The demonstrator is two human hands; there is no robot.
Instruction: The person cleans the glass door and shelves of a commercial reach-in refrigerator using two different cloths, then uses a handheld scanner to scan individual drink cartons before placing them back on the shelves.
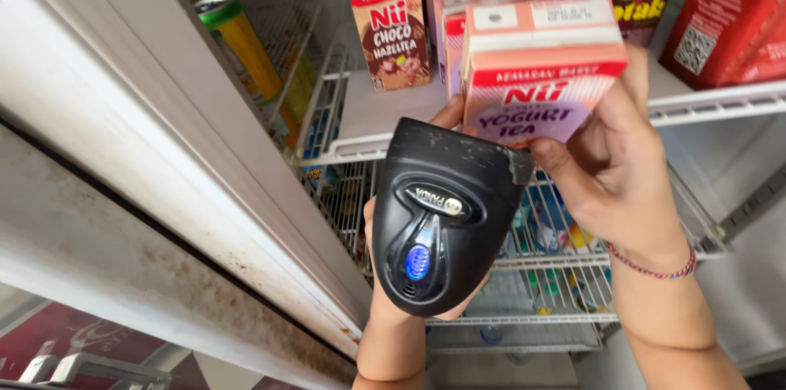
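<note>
My left hand [391, 308] grips a black handheld barcode scanner [438, 210] with a lit blue button, held upright in the middle of the view. Its head points at a pink and white drink carton [536, 71]. My right hand [618, 173] holds that carton from the right and below, thumb under its front face, just above the edge of the white wire shelf [360, 124]. A braided red bracelet [655, 269] circles my right wrist. The scanner hides most of my left hand.
More cartons stand in rows on the shelf, a brown one [393, 30] at the front left. A green and yellow can [241, 38] sits in a wire rack at the left. Dark red cartons [729, 13] stand at the right. The cooler's white door frame [164, 177] runs diagonally across the left.
</note>
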